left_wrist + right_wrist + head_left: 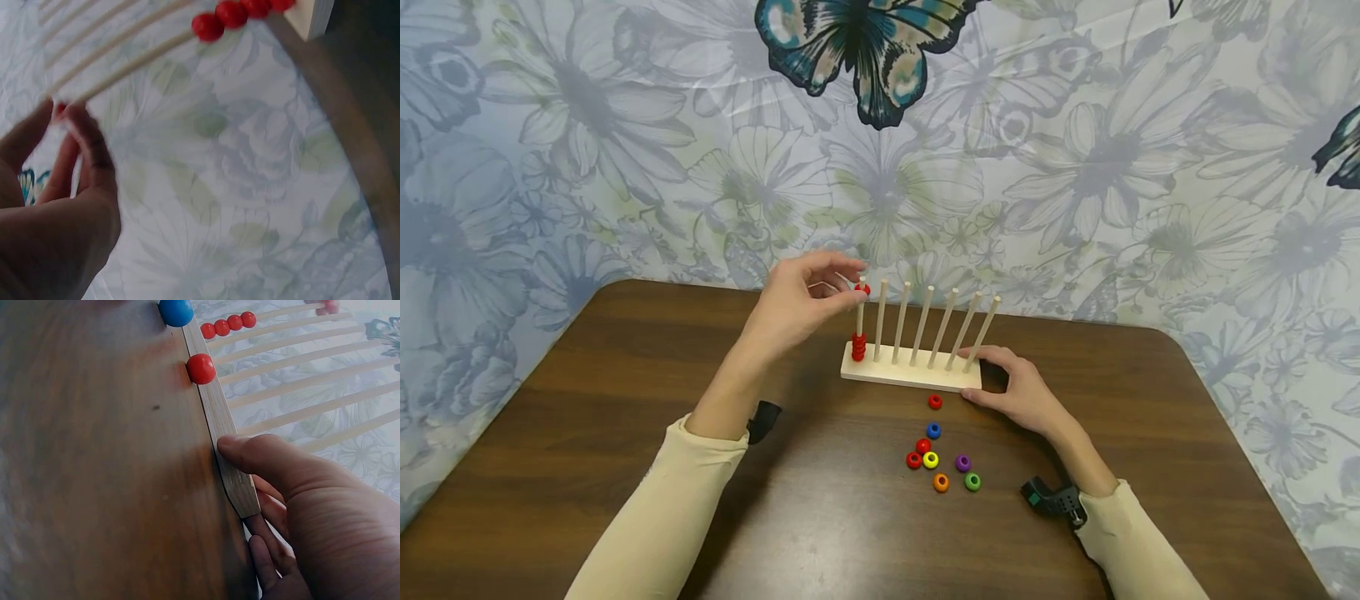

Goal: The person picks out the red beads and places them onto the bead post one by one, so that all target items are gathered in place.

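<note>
A pale wooden base [910, 374] with a row of upright pegs [925, 325] stands toward the back of the table. At the top of the leftmost peg, my left hand [797, 302] pinches a red bead [862, 290] between thumb and fingertips. Lower on that peg sits a stack of several red beads [858, 347], seen also in the left wrist view as red beads [231, 14]. My right hand [1026, 393] grips the right end of the base, thumb [234, 450] on its front edge and fingers behind. The other pegs carry no beads.
Loose beads lie in front of the base: a red bead [935, 402] nearest it, then a blue bead [933, 430], two more reds, a yellow bead [930, 460], a purple bead [963, 463], an orange bead [941, 482] and a green bead [973, 482]. A flowered cloth [700, 167] hangs behind.
</note>
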A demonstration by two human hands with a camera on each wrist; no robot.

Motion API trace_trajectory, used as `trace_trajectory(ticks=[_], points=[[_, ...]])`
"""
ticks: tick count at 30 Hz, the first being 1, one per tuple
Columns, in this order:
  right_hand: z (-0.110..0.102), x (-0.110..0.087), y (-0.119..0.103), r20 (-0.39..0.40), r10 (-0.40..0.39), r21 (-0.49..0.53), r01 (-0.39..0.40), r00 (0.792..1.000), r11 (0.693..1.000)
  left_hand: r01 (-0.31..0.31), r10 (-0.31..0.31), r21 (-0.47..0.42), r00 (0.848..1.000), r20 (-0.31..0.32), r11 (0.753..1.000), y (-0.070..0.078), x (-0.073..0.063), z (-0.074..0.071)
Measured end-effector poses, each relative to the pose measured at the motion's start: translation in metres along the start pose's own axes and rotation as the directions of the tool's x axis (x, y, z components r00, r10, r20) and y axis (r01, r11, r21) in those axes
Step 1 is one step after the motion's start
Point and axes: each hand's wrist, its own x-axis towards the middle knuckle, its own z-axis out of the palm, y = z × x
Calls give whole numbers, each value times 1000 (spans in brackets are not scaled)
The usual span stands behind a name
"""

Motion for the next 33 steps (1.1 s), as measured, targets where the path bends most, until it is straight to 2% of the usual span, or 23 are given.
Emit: trace_trajectory(ticks=[2,5,8,10,13,17,23,26,28,29,33], points=[[-1,-1,1,-2,2,-5,-2,1000,1000,14,-14,7,1000,-6,1000,0,0,-5],[-2,-2,2,-3,4,-7,-4,1000,1000,23,-22,15,998,-55,1000,0,-1,-12],[-3,-3,2,-4,7,-5,-7,1000,1000,3,-1,14,995,-104,1000,3,-3,-13],[-5,-3,1,-6,12,-3,-12,1000,1000,-28,27,-3,994,-106,1000,7,-4,-10],[-6,-3,0,-14,18,3,-18,1000,1000,-72,70,-33,995,-65,997,14,-5,-1],[-8,-2,-1,-14,18,12,-18,1000,1000,-92,92,-30,996,4,995,20,-8,14],[-8,1,-1,-10,14,12,-14,1000,1000,-87,89,-35,994,60,996,16,-13,32],[-6,2,0,-6,9,17,-9,1000,1000,-84,84,-9,988,131,996,8,-19,43],[-3,2,0,-1,4,26,-4,1000,1000,-95,81,54,974,210,994,2,-27,51],[-2,2,0,1,4,29,-4,1000,1000,-106,79,91,963,259,990,-1,-31,55],[0,2,-2,0,3,32,-3,1000,999,-177,82,182,895,438,967,-10,-46,68]])
